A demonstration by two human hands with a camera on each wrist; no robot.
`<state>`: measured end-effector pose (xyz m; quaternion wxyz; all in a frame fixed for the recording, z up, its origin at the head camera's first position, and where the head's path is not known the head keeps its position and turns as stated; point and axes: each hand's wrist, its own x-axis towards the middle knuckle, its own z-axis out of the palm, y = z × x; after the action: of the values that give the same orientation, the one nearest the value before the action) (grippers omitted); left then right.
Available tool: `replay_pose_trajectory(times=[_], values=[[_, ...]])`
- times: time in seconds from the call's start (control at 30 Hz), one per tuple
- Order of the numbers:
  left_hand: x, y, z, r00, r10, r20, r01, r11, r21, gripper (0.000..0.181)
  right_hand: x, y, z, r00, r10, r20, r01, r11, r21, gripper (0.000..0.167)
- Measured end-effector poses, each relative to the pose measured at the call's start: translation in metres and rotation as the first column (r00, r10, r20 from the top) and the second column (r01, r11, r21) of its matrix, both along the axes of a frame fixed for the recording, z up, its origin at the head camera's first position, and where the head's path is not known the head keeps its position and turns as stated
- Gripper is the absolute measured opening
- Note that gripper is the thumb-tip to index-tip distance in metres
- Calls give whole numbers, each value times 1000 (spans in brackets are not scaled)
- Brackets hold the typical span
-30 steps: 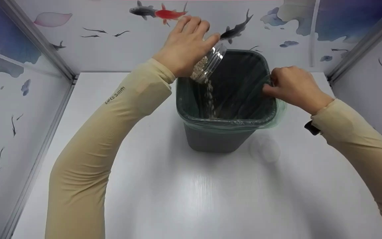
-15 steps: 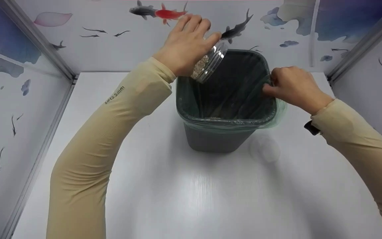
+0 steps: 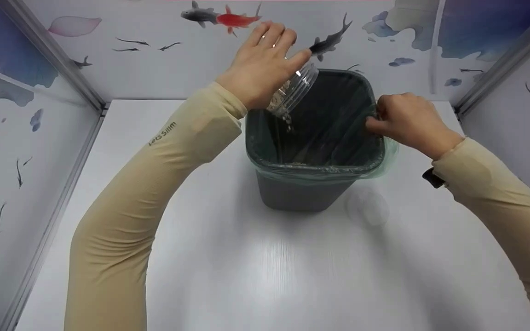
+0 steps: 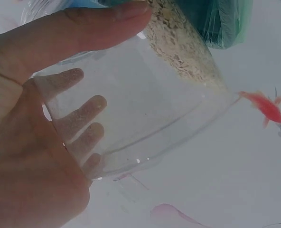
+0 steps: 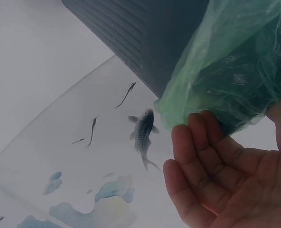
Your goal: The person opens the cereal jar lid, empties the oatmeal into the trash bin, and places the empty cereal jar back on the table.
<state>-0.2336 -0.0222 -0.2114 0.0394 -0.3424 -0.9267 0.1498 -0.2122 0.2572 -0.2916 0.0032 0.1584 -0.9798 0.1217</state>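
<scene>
A clear jar is hanging tilted over the left part of a grey bin, mouth pointing down. The person's left hand is clamping it, thumb on one side, fingers slightly apart round the other. The right hand is pinching the bin's right rim, thumb inside, fingers together outside against the green liner. Open space is separating jar and right hand. Pale flakes are lying inside the jar; a few are dropping binward. A clear disc is resting beside the bin on the white table.
</scene>
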Motion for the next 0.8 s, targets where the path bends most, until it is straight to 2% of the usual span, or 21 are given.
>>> replay_pose_trajectory(times=[0.27,0.63,0.8], values=[[3,1,-1,1000,-7,1,7,1000,0,83,0,-1,0,1000,10,0,-10,1000,-4,23],[3,-1,-1,1000,6,13,-6,1000,0,90,-1,-5,1,1000,3,1,-4,1000,26,21],[3,-3,-3,1000,-13,12,13,1000,15,90,1,-5,2,1000,15,-4,-15,999,48,21]])
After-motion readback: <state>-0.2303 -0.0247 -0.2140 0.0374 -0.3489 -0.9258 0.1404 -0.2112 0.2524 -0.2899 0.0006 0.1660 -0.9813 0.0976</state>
